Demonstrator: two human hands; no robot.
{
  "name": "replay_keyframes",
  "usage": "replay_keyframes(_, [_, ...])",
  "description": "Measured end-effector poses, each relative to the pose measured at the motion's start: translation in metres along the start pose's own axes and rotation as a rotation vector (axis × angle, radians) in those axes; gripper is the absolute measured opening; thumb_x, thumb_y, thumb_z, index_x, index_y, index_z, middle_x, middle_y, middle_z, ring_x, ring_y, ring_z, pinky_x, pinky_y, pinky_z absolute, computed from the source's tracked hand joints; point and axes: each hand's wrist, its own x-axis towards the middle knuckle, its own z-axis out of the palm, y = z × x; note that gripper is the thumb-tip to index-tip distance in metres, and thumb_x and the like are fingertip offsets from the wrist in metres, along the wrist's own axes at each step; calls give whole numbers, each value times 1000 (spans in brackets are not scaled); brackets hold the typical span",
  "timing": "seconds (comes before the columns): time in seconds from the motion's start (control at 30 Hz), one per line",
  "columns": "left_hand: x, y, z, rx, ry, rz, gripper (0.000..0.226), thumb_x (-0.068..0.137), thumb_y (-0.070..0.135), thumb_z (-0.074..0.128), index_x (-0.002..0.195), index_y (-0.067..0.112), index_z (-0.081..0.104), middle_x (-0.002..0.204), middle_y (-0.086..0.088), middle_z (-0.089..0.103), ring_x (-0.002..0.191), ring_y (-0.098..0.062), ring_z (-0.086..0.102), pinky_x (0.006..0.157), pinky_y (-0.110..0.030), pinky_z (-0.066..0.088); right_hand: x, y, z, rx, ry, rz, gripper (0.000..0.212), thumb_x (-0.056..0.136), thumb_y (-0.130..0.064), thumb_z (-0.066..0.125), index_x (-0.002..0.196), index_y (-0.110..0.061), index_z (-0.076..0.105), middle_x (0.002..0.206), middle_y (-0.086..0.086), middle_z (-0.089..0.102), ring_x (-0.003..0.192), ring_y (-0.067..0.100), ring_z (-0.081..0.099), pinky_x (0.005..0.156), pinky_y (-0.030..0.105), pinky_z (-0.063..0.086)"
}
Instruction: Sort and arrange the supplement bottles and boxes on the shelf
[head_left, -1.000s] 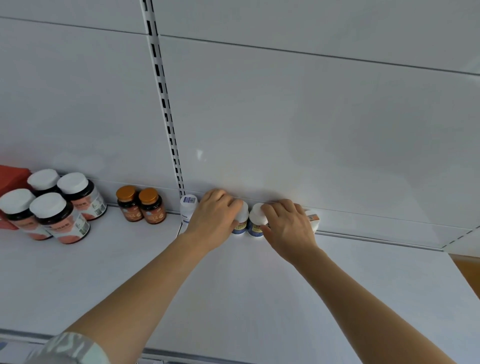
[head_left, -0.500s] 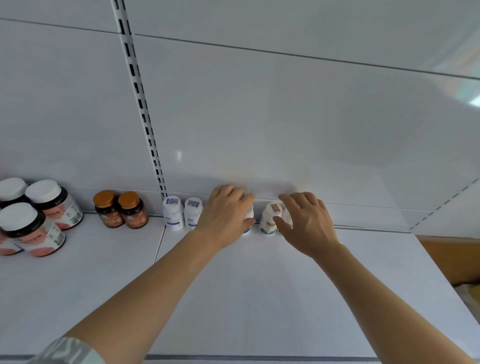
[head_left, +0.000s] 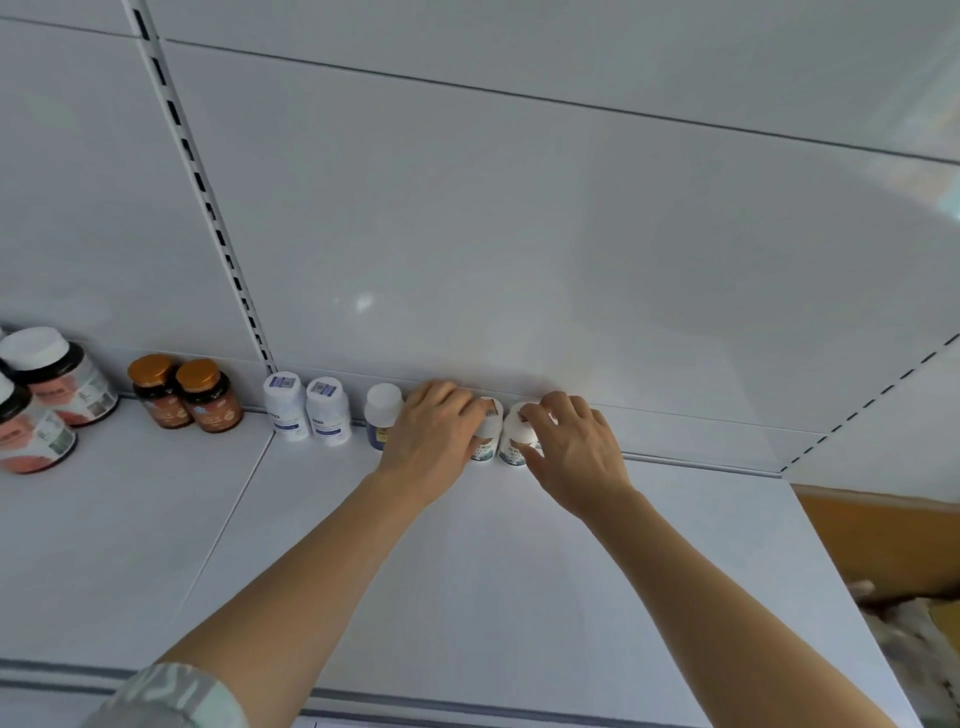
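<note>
Along the back wall of the white shelf (head_left: 467, 571) stands a row of small bottles. My left hand (head_left: 434, 436) grips a white bottle (head_left: 488, 434) with a teal label; my right hand (head_left: 571, 447) grips a matching white bottle (head_left: 514, 441) right beside it. The two bottles nearly touch. Left of my left hand stands a blue-labelled white-capped bottle (head_left: 382, 415), partly hidden by my hand. Further left are two white bottles (head_left: 306, 410) with code stickers on their caps.
Two brown bottles with orange caps (head_left: 184, 392) stand left of the slotted upright (head_left: 208, 208). Large dark jars with white lids (head_left: 47, 395) fill the far left. The shelf ends at right beside an orange-brown surface (head_left: 883, 540).
My left hand shifted right off the blue-labelled bottle onto a teal-labelled one. My right hand closed onto its bottle and brought it up beside the left one.
</note>
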Motion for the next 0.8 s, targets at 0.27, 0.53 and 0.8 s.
replay_keyframes(0.27, [3,3,2,48,-6,-28,37,69,22,82,102,14,67,94,1,67,95,-28,61,86,-39,47,3,7,7,15,24,-40,34,68,-23,81,97,-16,64,95,6,59,80,29,56,63,35,45])
replay_keyframes(0.53, [2,1,3,34,9,-22,39,68,22,83,103,15,65,96,1,67,96,-27,60,88,-37,43,3,7,6,12,4,-31,35,68,-23,81,98,-16,64,96,6,59,82,29,57,63,36,47])
replay_keyframes(0.8, [-1,6,-6,-25,40,-68,44,71,27,79,110,15,63,104,-1,63,104,-28,57,91,-40,46,0,3,-7,65,53,-32,36,79,-32,71,109,-16,62,105,6,59,89,30,57,69,39,50])
